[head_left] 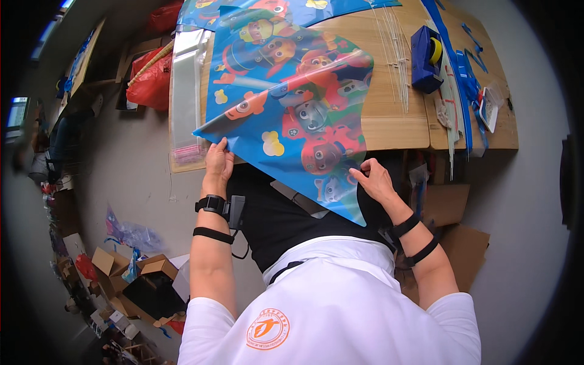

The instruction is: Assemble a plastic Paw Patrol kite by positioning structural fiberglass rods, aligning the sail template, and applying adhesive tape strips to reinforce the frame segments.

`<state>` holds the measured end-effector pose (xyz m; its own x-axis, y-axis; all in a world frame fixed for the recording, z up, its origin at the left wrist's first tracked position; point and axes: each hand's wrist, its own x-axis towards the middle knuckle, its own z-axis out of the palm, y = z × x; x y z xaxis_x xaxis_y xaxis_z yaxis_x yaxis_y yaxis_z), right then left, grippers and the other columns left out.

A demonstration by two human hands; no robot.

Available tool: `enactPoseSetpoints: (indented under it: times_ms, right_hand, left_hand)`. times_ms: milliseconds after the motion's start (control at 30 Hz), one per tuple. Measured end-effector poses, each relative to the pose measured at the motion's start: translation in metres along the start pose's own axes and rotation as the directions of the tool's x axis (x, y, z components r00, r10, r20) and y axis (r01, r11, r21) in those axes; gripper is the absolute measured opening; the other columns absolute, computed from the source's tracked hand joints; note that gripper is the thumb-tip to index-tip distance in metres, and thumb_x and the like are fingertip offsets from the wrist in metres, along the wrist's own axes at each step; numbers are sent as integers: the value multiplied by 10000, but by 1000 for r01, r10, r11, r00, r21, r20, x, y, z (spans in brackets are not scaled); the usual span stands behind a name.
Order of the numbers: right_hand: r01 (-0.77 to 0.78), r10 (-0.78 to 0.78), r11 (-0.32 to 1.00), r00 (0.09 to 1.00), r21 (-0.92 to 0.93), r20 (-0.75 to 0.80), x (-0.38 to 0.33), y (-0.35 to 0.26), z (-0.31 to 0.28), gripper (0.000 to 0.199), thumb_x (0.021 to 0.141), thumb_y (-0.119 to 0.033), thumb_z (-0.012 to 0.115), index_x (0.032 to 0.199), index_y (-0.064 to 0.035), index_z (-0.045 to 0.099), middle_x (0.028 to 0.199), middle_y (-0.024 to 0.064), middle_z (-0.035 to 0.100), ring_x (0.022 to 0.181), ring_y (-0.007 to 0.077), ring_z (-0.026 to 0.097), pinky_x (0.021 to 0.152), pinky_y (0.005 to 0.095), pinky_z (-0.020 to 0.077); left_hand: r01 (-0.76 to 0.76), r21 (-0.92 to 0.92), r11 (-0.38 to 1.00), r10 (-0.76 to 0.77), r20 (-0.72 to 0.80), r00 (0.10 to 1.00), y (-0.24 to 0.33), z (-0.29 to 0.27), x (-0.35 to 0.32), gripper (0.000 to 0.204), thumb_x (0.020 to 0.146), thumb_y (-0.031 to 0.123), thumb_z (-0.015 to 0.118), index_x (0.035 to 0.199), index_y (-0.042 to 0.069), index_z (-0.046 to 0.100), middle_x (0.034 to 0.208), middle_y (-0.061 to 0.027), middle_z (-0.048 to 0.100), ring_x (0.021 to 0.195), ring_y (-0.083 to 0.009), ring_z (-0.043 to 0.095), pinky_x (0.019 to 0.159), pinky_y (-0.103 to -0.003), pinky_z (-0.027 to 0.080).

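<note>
A glossy blue sheet printed with colourful cartoon animals lies partly on the table, and its pointed lower part hangs over the near edge in front of me. A fold or raised edge runs diagonally across it. At its left corner my left hand is closed, the fingertips gripping the sheet's edge. My right hand is at the sheet's right edge, thumb and forefinger bent close together on it. Part of the right fingers' contact with the sheet is hard to make out.
The wooden table bears thin white rods, a dark blue tape dispenser, blue strips and clear plastic sleeves. A red bag lies beyond its left side. Open cardboard boxes stand on the floor.
</note>
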<state>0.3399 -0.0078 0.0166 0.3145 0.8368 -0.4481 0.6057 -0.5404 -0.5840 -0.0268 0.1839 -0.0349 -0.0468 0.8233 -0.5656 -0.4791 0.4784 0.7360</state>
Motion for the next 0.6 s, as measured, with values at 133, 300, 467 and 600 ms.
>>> enactPoseSetpoints:
  times_ms: [133, 300, 467, 600]
  right_hand:
    - [-178, 195, 955, 980, 238, -48, 3, 16, 34, 634, 787, -286, 802, 1210, 65, 485, 1095, 181, 634, 989, 268, 630, 911, 369, 495]
    - [-142, 209, 731, 978, 668, -21, 36, 28, 10, 414, 789, -29, 752, 1141, 70, 557, 1046, 135, 676, 961, 179, 638, 840, 314, 510]
    - [-115, 137, 985, 976, 131, -171, 28, 47, -72, 493, 696, -149, 767, 1120, 32, 593, 934, 123, 700, 857, 192, 668, 774, 315, 514]
    - [17, 40, 980, 960, 200, -276, 41, 42, -106, 459, 735, -106, 749, 1147, 17, 588, 868, 91, 701, 783, 156, 663, 736, 287, 510]
  left_hand:
    - [2, -259, 966, 3, 20, 1000, -22, 11, -29, 274, 980, 11, 494, 1251, -23, 483, 1294, -145, 549, 1190, -255, 560, 1045, -411, 475]
    - [189, -93, 978, -175, 143, 974, -37, 16, -75, 306, 932, 175, 653, 1135, -28, 547, 1139, -135, 642, 987, -241, 666, 883, -376, 565]
    - [42, 951, 305, -79, -19, 997, 32, 52, -132, 490, 903, 459, 648, 730, 1, 660, 639, -94, 667, 642, -190, 678, 604, -309, 528]
    - [-322, 925, 201, 598, 145, 789, 39, 69, -65, 441, 839, 421, 718, 1026, 32, 625, 1008, -136, 686, 948, -302, 655, 782, -395, 498]
